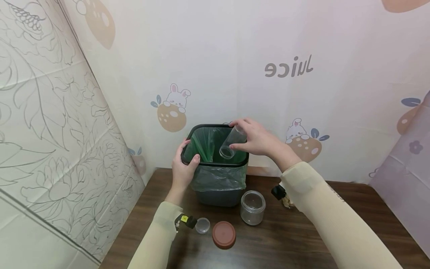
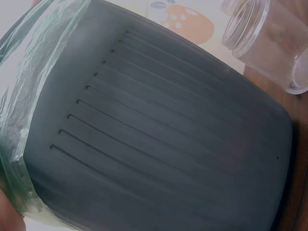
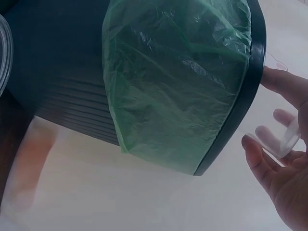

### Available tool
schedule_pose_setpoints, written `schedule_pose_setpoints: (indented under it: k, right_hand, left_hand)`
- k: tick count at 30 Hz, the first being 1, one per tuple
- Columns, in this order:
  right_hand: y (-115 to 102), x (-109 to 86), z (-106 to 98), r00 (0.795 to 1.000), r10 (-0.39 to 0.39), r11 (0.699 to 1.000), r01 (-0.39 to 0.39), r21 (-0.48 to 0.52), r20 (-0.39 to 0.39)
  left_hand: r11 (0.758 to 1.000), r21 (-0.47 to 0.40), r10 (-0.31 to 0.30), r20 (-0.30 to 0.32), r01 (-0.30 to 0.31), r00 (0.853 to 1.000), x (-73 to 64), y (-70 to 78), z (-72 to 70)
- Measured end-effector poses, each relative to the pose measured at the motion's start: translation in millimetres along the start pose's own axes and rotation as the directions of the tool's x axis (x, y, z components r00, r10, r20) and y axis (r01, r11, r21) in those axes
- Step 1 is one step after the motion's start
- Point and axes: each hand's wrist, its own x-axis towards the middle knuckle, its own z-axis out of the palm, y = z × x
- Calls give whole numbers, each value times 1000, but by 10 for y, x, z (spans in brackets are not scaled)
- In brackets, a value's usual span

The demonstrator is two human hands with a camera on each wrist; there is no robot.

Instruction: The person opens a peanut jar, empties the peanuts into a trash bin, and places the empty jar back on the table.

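Note:
A dark grey trash bin (image 1: 220, 198) with a green plastic liner (image 1: 201, 144) and a black rim stands upright on the table. My left hand (image 1: 184, 168) holds the bin's rim at its left front, thumb over the edge; only part of a finger shows in the left wrist view. Over the bin's mouth, my right hand (image 1: 253, 137) grips a clear cylindrical container (image 1: 230, 144), tilted with its lower end toward the liner. In the right wrist view, the fingers curve around this clear container (image 3: 284, 139) beside the rim. I see no contents in it.
A clear wide-mouthed jar (image 1: 253, 209) stands right of the bin. In front lie a reddish-brown round lid (image 1: 224, 234) and a small clear round piece (image 1: 203, 226). A small pale item (image 1: 287, 202) is partly hidden by my right wrist. A printed curtain (image 1: 215, 56) hangs behind the table.

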Motion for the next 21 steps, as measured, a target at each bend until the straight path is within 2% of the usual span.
schedule_pose_setpoints:
  k: [6,21]
  right_hand:
    - [-6,-7,26,1000,11,1000,-12,26,22]
    - [-68,-56,68,998,45,995,-41,88,-52]
  left_hand:
    - [1000,-5,12,-1,-12,1000,4,-8,0]
    - [1000,0,10,0,-10,1000,-17,-4,-3]
